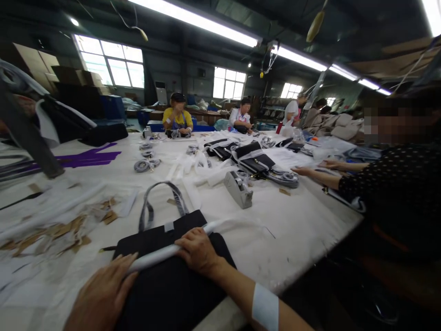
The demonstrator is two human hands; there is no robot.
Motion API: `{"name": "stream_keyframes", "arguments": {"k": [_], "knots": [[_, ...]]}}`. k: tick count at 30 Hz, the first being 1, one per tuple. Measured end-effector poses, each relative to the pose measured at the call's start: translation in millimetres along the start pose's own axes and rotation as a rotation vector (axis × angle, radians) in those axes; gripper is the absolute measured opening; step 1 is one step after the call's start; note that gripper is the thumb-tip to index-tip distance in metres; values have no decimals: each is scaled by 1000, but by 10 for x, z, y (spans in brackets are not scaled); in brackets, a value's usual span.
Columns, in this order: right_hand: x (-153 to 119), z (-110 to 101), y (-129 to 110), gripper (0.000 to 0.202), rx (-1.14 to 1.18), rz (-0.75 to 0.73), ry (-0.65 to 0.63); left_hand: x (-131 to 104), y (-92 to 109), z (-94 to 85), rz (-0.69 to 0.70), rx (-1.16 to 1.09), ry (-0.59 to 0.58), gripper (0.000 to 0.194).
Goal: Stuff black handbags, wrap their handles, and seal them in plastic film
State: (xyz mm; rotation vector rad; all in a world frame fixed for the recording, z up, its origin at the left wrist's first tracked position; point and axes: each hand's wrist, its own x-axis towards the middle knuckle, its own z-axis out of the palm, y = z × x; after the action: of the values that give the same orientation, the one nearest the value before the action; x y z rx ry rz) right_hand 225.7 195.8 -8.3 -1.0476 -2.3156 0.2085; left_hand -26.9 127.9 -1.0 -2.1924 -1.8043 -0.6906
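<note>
A black handbag (161, 280) lies flat on the table in front of me, its two wrapped grey handles (179, 197) pointing away. Across its upper part runs a rolled strip of white wrapping sheet (156, 256). My left hand (106, 287) has its fingers curled over the strip's left end. Further right, my right hand (198, 250) grips the same strip, its knuckles up. The strip's loose end trails off to the right past the bag. A small grey patch sits at the bag's top edge, between the handles.
A tape dispenser (238, 189) stands beyond the bag. Brown paper scraps (69, 230) litter the left side, near purple strips (91, 156) and a dark post (31, 128). More black bags (253, 158) and coiled straps lie farther back. A co-worker in a dotted sleeve (379, 174) works at right.
</note>
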Motion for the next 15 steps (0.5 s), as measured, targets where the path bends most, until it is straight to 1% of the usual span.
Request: {"name": "stream_keyframes", "arguments": {"k": [1, 2, 4, 6, 9, 11, 13, 15], "knots": [[4, -5, -1, 23, 9, -2, -5, 6, 80, 51, 55, 22, -33, 35], [11, -13, 2, 23, 20, -7, -12, 20, 172, 106, 80, 64, -65, 36], [29, -61, 37, 23, 50, -21, -25, 53, 346, 199, 78, 124, -106, 38], [34, -171, 133, 24, 66, 3, -29, 69, 454, 243, 61, 154, -107, 37], [-29, -430, 403, 39, 23, 151, -42, 48, 498, 223, 55, 169, -62, 35], [-112, -603, 626, 47, 14, 202, -79, 25, 505, 191, 46, 170, -46, 34], [-195, -727, 823, 46, 19, 211, -128, 12, 521, 171, 33, 168, -44, 32], [-247, -790, 949, 39, 27, 201, -169, 12, 541, 170, 22, 164, -42, 31]]}}
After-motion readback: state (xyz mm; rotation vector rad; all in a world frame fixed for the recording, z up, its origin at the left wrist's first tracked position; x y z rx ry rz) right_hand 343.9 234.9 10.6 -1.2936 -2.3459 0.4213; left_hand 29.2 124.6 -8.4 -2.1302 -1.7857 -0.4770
